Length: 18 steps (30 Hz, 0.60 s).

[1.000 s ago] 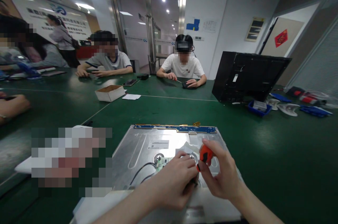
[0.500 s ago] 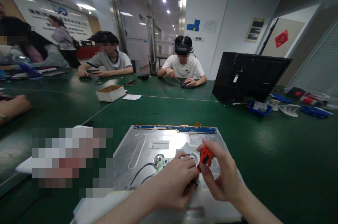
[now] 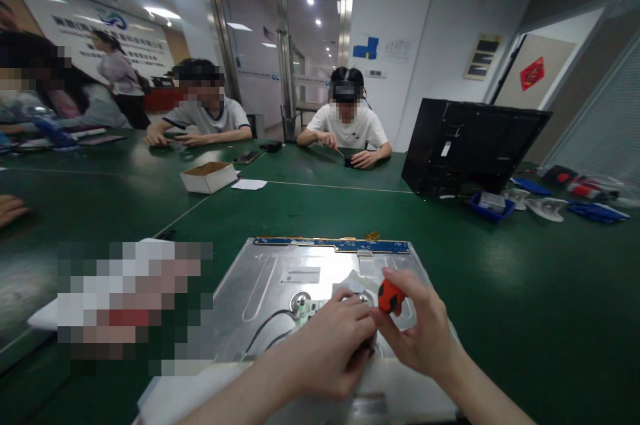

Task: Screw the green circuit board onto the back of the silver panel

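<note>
A silver metal display panel (image 3: 265,288) lies in front of me, with a blue circuit board strip (image 3: 320,245) along its far edge. My right hand (image 3: 423,321) pinches the orange and black handle of a screwdriver (image 3: 391,296) between thumb and fingers; its shaft is hidden. Right beside it, my left hand (image 3: 335,338) is closed low over the panel, around something dark that its fingers mostly cover. A small green circuit board (image 3: 306,310) with black cables (image 3: 265,329) shows just past my left hand.
A white open box (image 3: 210,178) and a paper (image 3: 250,184) lie across the green table (image 3: 320,211). At the right stand a black monitor (image 3: 470,145) and a blue tray (image 3: 493,206). Two people with headsets work opposite; another person's hand (image 3: 11,208) is at the left edge.
The screwdriver handle has turned and sits slightly differently in my right fingers. My left hand has stayed put. The other person's hand at the left edge has drawn back leftward.
</note>
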{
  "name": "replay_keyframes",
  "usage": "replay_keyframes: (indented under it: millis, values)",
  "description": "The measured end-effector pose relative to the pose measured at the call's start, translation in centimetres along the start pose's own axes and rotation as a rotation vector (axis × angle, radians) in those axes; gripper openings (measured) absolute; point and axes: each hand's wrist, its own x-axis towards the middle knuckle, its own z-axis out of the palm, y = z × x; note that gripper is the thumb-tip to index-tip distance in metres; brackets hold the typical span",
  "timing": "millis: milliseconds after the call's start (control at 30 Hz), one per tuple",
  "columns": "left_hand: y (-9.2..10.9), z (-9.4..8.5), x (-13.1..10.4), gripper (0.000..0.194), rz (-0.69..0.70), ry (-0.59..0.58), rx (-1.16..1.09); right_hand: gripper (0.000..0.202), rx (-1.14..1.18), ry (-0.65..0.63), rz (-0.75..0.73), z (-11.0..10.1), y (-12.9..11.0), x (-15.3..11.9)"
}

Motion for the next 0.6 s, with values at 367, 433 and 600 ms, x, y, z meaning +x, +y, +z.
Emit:
replay_keyframes:
  millis: [367,433,600]
  values:
    - [-0.04,0.01,0.02,0.015,0.008,0.009,0.001,0.043,0.028,0.060,0.022,-0.03,-0.12,-0.18]
    - [-0.04,0.06,0.04,0.015,0.008,0.009,0.005,0.042,-0.008,0.085,0.033,-0.10,-0.18,-0.14]
    - [-0.07,0.13,0.05,0.017,0.000,0.005,0.017,0.047,-0.062,0.084,0.034,-0.34,-0.49,0.02]
